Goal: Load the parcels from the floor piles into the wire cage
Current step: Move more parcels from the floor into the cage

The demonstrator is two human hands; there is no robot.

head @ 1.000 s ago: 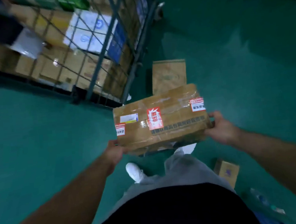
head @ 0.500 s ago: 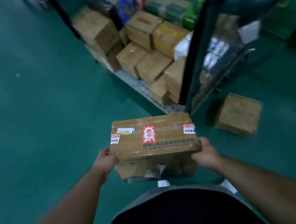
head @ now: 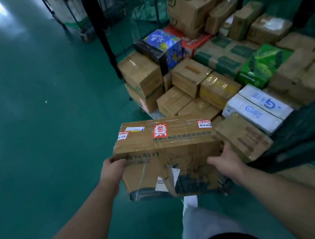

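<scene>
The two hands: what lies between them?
In the head view, the taped brown parcel fills the gap; the left hand and the right hand grip its ends.

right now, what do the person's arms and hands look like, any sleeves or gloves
The left forearm and right forearm are bare as far as the frame shows: no sleeves, no gloves. The left hand and right hand show no rings, and neither wrist carries a watch or band.

Stacked boxes [head: 203, 80] ahead; open green floor [head: 36, 111] leftward.
</scene>
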